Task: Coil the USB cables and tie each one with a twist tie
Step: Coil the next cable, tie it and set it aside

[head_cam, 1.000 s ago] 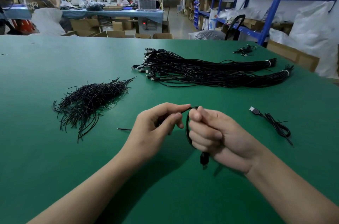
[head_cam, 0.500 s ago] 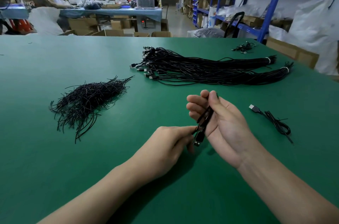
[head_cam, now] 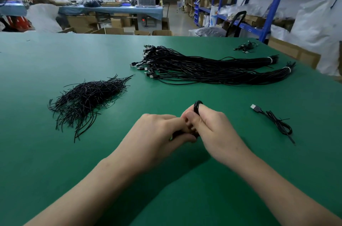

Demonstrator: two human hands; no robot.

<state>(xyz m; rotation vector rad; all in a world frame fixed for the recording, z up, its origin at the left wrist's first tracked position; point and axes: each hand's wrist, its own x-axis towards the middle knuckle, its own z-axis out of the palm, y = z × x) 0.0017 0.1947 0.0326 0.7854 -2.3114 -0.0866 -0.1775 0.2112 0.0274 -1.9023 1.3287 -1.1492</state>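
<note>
The right fingers (head_cam: 190, 116) are curled tight round a coiled cable (head_cam: 196, 105). A black loop of the cable sticks up above the knuckles, and the rest is hidden inside the grip. The left fingers (head_cam: 178, 124) are curled too and press in against the right ones, pinching the lower part of the cable, where a dark strip shows under them. I cannot tell whether a tie is between them. The right hand (head_cam: 214, 131) and the left hand (head_cam: 157, 133) are held together, low over the green tabletop (head_cam: 55, 161), in the near middle.

From the hands:
- **Ties:** a loose heap of black ties (head_cam: 87, 98) lies at 10 o'clock, well apart.
- **Bundles:** two long bundles (head_cam: 212, 70) of black cables lie side by side at 12 to 1 o'clock. Their plugs fan out at the left end, and a white band (head_cam: 270, 59) binds each near the right end.
- **Folded cable:** a single one (head_cam: 277, 123) lies on the tabletop at 3 o'clock, its plug (head_cam: 255, 108) pointing away.
- **Far clump:** a small clump of cables (head_cam: 245, 47) sits near the far edge at 1 o'clock.
</note>
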